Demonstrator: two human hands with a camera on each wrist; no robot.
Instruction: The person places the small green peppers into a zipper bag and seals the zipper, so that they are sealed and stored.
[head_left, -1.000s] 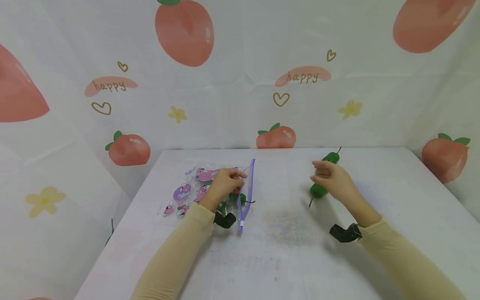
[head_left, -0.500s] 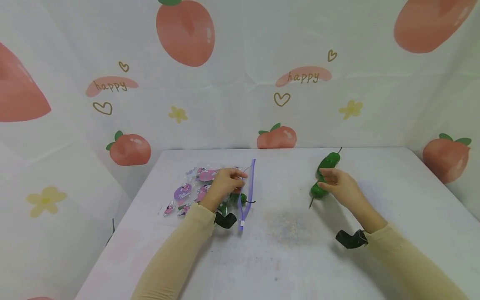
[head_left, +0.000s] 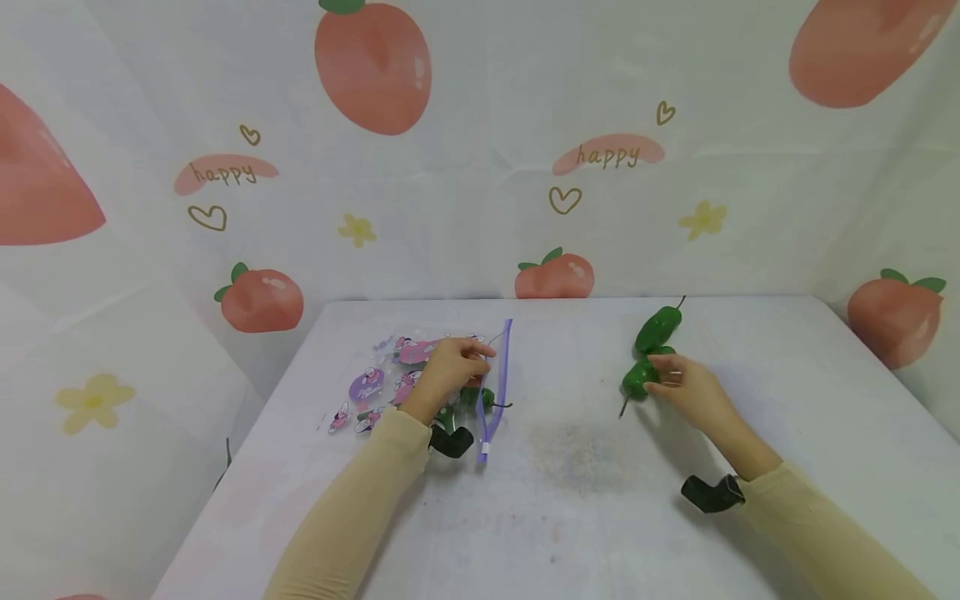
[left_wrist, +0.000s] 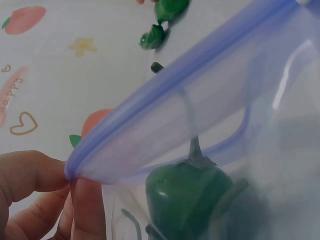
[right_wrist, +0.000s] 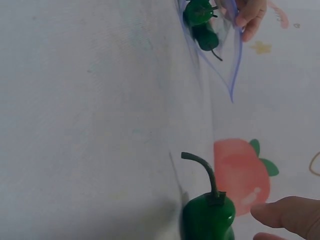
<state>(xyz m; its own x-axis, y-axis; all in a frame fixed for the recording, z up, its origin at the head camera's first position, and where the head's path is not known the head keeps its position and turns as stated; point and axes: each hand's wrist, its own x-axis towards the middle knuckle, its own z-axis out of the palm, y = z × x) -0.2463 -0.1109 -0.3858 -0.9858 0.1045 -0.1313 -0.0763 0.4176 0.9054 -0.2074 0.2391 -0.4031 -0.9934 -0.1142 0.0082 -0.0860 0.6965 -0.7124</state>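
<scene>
My left hand [head_left: 450, 371] pinches the purple zip edge of a clear zip bag [head_left: 367, 385] printed with cartoon figures. The left wrist view shows thumb and fingers on that purple edge [left_wrist: 135, 105], the mouth gaping. Inside the bag lie green peppers [left_wrist: 187, 200], partly hidden by film and hand. On the right, my right hand [head_left: 697, 392] hovers with fingers loosely bent at a near green pepper [head_left: 639, 380]. In the right wrist view, its visible thumb [right_wrist: 290, 215] stands apart from the pepper [right_wrist: 207, 215]. A far green pepper [head_left: 658, 329] lies just behind, another green piece between them.
Both hands are over a white table [head_left: 540, 533] with a smudged patch [head_left: 581, 454] between bag and peppers. A white cloth backdrop [head_left: 480, 183] with peach prints rises behind the table's far edge. Black wrist mounts [head_left: 712, 493] stick out by the sleeves.
My right hand has moved from over the far pepper towards me and slightly right, uncovering the far pepper. The left hand and the bag have stayed in place.
</scene>
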